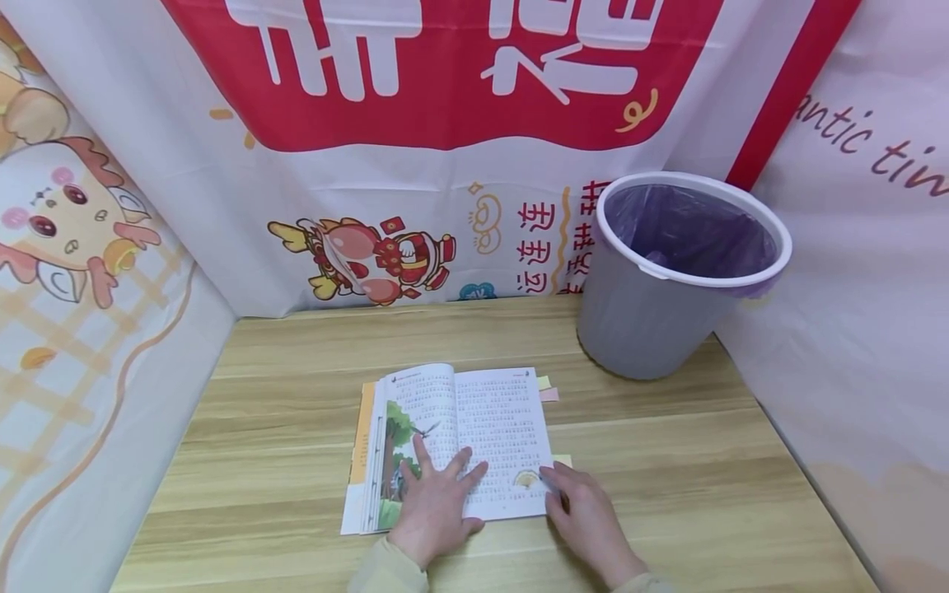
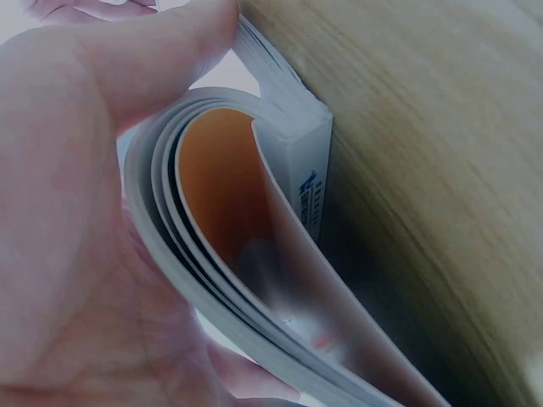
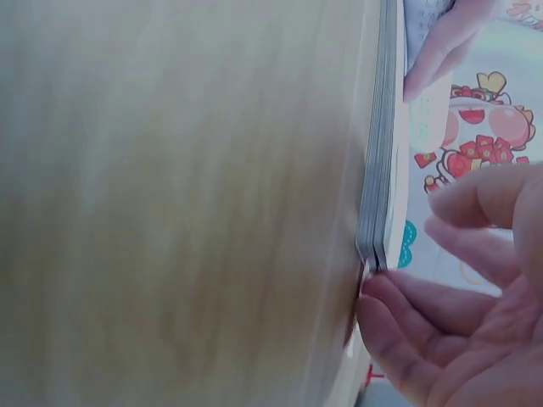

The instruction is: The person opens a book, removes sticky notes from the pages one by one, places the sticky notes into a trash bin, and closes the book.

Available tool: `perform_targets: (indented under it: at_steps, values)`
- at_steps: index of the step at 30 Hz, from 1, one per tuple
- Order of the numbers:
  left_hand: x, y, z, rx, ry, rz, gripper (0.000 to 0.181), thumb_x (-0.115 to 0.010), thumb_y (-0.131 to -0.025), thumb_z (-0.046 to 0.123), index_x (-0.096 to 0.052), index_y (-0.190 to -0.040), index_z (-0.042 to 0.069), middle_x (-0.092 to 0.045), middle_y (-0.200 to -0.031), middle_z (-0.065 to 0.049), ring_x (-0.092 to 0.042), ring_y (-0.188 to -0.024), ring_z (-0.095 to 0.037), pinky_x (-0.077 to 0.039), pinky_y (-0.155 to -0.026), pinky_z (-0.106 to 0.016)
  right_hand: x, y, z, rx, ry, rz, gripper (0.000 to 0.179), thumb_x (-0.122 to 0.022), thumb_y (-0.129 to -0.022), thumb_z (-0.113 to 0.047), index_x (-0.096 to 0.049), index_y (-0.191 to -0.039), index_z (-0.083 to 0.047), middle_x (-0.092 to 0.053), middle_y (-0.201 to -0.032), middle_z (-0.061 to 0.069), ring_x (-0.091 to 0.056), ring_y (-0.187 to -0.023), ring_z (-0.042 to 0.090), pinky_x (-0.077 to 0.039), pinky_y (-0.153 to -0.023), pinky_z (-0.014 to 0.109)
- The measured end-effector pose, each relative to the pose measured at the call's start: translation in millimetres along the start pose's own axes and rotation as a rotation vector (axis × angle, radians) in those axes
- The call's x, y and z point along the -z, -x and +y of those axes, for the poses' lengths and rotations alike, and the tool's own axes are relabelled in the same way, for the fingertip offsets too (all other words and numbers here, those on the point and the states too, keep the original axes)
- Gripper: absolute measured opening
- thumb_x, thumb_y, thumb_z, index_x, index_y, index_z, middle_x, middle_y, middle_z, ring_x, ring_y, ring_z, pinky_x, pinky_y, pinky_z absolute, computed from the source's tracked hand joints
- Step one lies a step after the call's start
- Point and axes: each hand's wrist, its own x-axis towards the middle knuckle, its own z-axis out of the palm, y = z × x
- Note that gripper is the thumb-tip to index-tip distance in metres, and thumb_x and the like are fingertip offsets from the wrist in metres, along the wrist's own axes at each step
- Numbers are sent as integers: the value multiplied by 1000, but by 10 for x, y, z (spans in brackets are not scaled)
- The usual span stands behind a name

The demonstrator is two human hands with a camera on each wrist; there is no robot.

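An open book (image 1: pixel 498 412) with printed text and a tree picture lies on the table. My left hand (image 1: pixel 437 494) rests on the lower part of its left page, fingers spread. In the left wrist view, the curved page stack (image 2: pixel 153 203) arches beside the palm, with an orange cover flap (image 2: pixel 222 174) inside the curve. At the book's lower right corner, my right hand (image 1: pixel 589 515) touches the edge with loosely bent fingers. From the right wrist, two fingertips (image 3: pixel 373 305) meet the corner of the page block (image 3: pixel 379 170), while other fingers stand off it.
Behind the book to the right stands a grey bin (image 1: pixel 645 317) with a purple liner. Small sticky tabs (image 1: pixel 549 395) jut from the book's right edge. Printed cloths (image 1: pixel 489 173) hang around the wooden table (image 1: pixel 282 395) at the back and sides.
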Motion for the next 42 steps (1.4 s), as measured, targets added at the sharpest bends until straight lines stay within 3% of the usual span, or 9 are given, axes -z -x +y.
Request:
perform_targets:
  at_steps: [8, 18, 24, 32, 36, 42]
  values:
    - [3, 1, 0, -1, 6, 0, 78, -71, -77, 64, -49, -146, 34, -40, -155, -1, -8, -128, -75, -26, -90, -85, -26, 18, -80, -97, -117, 80, 38, -72, -83, -3, -71, -120, -12, -66, -125, 15, -62, -113, 34, -50, -97, 50]
    - [14, 9, 0, -3, 13, -2, 79, -71, -77, 64, -49, -146, 34, -39, -155, -1, -7, -128, -75, -24, -90, -86, 2, 14, -134, -157, -292, 161, 48, -74, -80, 3, -67, -126, -10, -70, -112, 8, -67, -92, 15, -57, -85, 34]
    - [19, 22, -29, -13, 28, -4, 79, -67, -79, 66, -46, -148, 35, -37, -157, 0, -6, -129, -75, -22, -91, -86, 32, 21, -214, -191, -473, 182, 57, -73, -79, 8, -61, -133, -6, -65, -121, 9, -67, -98, 19, -55, -87, 24]
    - [12, 48, -125, -14, 84, 5, 75, -45, -87, 75, -39, -151, 38, -32, -159, 4, -1, -131, -72, -15, -93, -86, 48, 30, -314, -176, -778, 171, 74, -69, -76, 19, -47, -144, 0, -52, -140, 16, -63, -113, 30, -50, -94, 22]
    - [68, 59, -181, 3, 168, 3, 64, -44, -97, 60, -34, -155, 33, -22, -163, -1, -2, -133, -69, -14, -96, -84, 53, 33, -378, -149, -869, 174, 78, -67, -77, 21, -41, -147, 2, -50, -143, 17, -62, -116, 31, -50, -93, 25]
    - [159, 78, -348, 89, 335, 42, 62, -49, -103, 24, -23, -158, 12, -6, -161, -26, -9, -142, -55, -21, -107, -71, 65, 35, -485, -89, -914, 182, 79, -68, -78, 20, -40, -149, -1, -50, -145, 15, -57, -123, 28, -48, -95, 26]
